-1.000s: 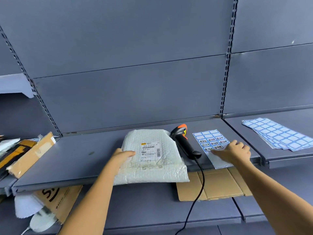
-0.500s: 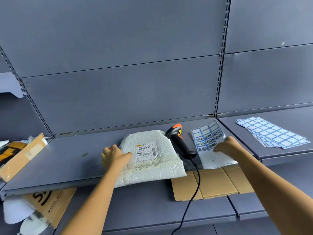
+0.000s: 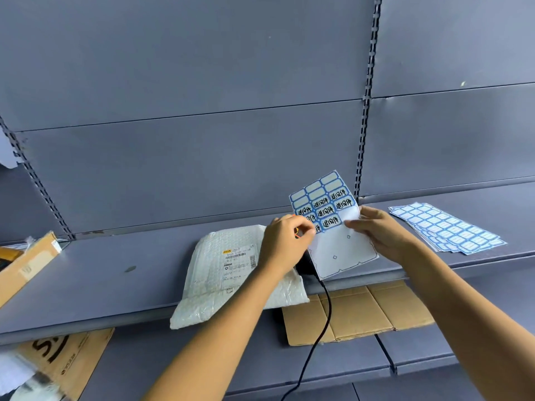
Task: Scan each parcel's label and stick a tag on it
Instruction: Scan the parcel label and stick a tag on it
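Both hands hold one tag sheet (image 3: 327,209) up off the shelf (image 3: 101,273). The left hand (image 3: 285,241) pinches the sheet's left edge with curled fingers, at a row of handwritten tags. The right hand (image 3: 379,233) grips the right edge, thumb on the front. The sheet's upper part carries blue-bordered tags, some blank and some inked in black; its lower part is bare backing.

Just left of the hands, the parcel (image 3: 228,273), a white bubble mailer, lies flat on the shelf with its shipping label (image 3: 238,263) facing up and its near end overhanging the front edge. The scanner (image 3: 304,266) is mostly hidden behind the left hand and the sheet; its black cable (image 3: 324,322) hangs down over the edge.

A stack of tag sheets (image 3: 445,230) is fanned on the shelf to the right. Flattened cardboard (image 3: 356,314) lies on the lower shelf (image 3: 202,357), and a cardboard box (image 3: 26,261) sits at far left.
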Demonstrator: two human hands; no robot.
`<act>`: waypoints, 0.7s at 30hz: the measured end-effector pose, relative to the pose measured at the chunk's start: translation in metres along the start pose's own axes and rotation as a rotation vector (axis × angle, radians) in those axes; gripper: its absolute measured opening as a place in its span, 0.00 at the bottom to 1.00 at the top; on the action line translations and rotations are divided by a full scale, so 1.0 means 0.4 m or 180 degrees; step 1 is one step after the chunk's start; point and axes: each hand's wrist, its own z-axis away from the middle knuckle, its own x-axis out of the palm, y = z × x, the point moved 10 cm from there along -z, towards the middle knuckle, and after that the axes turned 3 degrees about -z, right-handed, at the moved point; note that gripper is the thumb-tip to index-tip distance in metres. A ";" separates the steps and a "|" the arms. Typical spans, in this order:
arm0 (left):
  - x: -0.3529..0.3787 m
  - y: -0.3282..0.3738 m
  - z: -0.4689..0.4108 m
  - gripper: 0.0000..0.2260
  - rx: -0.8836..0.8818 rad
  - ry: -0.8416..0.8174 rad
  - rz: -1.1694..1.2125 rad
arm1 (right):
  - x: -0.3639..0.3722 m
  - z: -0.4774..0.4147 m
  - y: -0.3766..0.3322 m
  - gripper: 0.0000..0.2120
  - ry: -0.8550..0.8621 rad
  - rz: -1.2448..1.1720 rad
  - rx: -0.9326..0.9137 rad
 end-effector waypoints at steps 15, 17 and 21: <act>-0.009 0.089 0.012 0.06 0.0370 0.0625 -0.0458 | 0.115 0.044 -0.038 0.05 -0.0225 -0.0073 -0.0307; -0.016 0.090 0.017 0.06 0.0373 0.0622 -0.0434 | 0.116 0.044 -0.037 0.05 -0.0198 -0.0044 -0.0301; -0.029 0.085 0.023 0.06 0.0369 0.0666 -0.0400 | 0.132 0.047 -0.033 0.04 -0.0323 -0.0188 -0.0237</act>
